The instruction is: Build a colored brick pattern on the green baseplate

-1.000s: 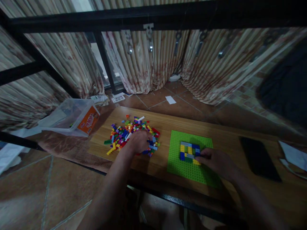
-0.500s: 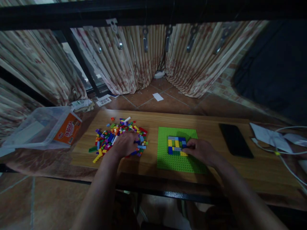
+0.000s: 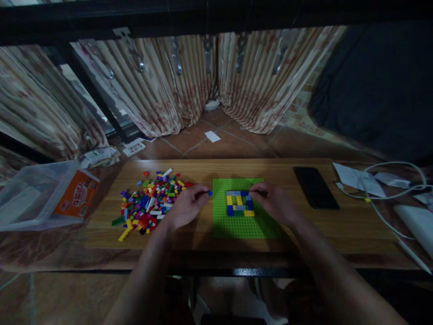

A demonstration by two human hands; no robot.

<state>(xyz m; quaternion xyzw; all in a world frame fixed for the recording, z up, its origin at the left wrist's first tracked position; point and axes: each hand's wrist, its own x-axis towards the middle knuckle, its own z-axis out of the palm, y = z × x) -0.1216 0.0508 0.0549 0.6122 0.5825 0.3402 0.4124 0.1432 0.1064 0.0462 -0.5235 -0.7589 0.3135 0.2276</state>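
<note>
Between the thumb and finger of my left hand (image 3: 189, 205) is a small blue brick (image 3: 210, 193), held just off the left edge of the green baseplate (image 3: 243, 229). On the plate stands a rectangular build (image 3: 240, 207) of blue, yellow, grey and green bricks with gaps inside it. My right hand (image 3: 272, 201) is at the build's upper right corner, fingertips pinched together by a dark blue brick; whether they grip anything is hidden. To the left lies a spread-out pile of coloured bricks (image 3: 149, 201), partly behind my left hand.
Right of the plate a black phone-like slab (image 3: 316, 187) lies on the wooden board (image 3: 199, 234). White cables (image 3: 382, 167) and papers (image 3: 356, 179) are at the far right. A clear plastic bin (image 3: 37, 198) with an orange label stands at the left.
My left hand has come out of the brick pile and moved right, now with a blue brick. My right hand has shifted towards the build's upper corner. The view has turned slightly right.
</note>
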